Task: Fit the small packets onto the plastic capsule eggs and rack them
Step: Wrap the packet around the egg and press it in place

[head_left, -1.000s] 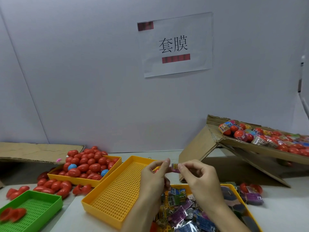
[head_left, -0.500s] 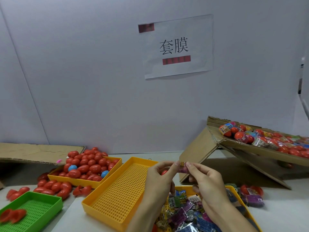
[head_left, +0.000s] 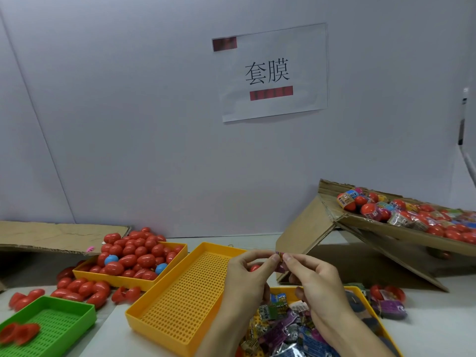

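Small printed film packet (head_left: pixel 280 256): pinched at chest height between left hand (head_left: pixel 247 276) and right hand (head_left: pixel 313 282), thumbs and forefingers pressed on its edges, apparently to spread it. Red plastic capsule egg (head_left: pixel 255 267): tucked in left palm, just below, ready for sleeving. Tilted cardboard rack (head_left: pixel 360 222): well apart, right.

Two large black characters, 套膜, are printed on a white paper sign (head_left: pixel 273 73) fixed to the far wall. Two red bars on the same sheet are blurred and cannot be read. Print on the small packets (head_left: pixel 279 304) is too small to be made out.
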Available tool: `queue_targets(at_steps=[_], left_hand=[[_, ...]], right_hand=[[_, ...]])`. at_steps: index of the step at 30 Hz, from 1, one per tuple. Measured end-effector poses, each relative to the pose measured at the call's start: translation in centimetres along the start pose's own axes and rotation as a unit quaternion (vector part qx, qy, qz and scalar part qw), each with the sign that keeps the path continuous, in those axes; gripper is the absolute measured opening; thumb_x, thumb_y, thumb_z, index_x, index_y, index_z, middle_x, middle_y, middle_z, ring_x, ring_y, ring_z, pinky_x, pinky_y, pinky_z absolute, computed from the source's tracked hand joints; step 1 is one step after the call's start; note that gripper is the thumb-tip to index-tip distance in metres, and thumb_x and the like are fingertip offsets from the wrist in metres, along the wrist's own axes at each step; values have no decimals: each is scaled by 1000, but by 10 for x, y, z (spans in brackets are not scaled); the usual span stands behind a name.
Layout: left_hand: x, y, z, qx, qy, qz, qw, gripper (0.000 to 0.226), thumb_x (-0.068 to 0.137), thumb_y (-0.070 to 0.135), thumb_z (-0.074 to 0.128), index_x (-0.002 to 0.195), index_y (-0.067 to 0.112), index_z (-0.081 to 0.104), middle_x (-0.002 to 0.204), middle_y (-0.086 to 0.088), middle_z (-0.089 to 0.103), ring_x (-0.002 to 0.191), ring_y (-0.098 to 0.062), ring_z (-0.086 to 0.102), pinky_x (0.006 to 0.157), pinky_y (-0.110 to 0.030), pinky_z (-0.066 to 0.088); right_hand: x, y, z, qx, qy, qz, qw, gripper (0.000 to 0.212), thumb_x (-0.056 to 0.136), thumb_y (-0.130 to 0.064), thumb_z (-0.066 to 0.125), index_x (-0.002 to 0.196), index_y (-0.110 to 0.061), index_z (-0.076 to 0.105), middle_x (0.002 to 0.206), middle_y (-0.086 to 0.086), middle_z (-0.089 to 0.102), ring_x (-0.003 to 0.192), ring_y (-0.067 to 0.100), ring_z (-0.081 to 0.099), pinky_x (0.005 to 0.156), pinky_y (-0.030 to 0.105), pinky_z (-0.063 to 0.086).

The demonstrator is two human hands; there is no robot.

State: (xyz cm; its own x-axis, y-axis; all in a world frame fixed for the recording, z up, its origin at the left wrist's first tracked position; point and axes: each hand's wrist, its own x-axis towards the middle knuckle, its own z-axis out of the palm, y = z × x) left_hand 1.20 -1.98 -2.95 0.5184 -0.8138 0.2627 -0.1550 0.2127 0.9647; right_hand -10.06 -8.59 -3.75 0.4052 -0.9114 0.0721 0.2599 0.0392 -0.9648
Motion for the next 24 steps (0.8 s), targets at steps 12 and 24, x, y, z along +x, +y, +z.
queue_targets(at_steps=[12,24], left_hand=[[0,-1,-1,0,15,-5,1000,9,88,20,72,86,13,78,75,-9,75,31,-15,44,34,-21,37],[0,-1,-1,1,-1,-27,1000,9,87,21,74,89,13,77,85,-10,76,33,-16,46,37,-22,39]], right_hand=[[1,-1,-1,8,-9,31,999,17,90,-17,69,77,-18,80,71,6,72,65,13,56,46,20,43],[1,0,-1,4,4,50,999,11,91,-20,68,88,-15,78,77,9,67,70,15,56,58,30,42]])
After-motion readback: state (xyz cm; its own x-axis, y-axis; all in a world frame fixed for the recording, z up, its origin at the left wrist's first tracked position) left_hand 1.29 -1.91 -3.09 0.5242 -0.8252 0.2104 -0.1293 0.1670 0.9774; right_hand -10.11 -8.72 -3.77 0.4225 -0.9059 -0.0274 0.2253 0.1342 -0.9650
